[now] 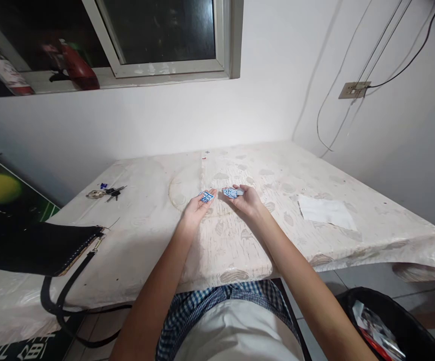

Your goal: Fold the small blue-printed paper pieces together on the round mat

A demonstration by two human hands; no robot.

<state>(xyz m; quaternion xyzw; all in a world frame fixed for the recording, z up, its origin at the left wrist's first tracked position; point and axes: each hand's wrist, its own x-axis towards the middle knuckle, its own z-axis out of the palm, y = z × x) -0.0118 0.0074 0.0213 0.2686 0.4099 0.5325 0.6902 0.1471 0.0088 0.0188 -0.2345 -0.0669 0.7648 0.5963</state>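
Observation:
Just above the tablecloth, near the table's middle, both hands are held close together with a small gap between them. My left hand is closed with its thumb over a small flat blue-and-white printed piece, like a little card. In my right hand lie several similar blue-and-white pieces, overlapping in a small bunch. A greyish-white bit shows by the thumb there. The prints are too small to read, and the palms hide part of each piece.
A patterned plastic cloth covers the table. Keys and a black bag with a strap lie left; a white paper sheet lies right. A black bin stands below at right. Bottles stand on the windowsill.

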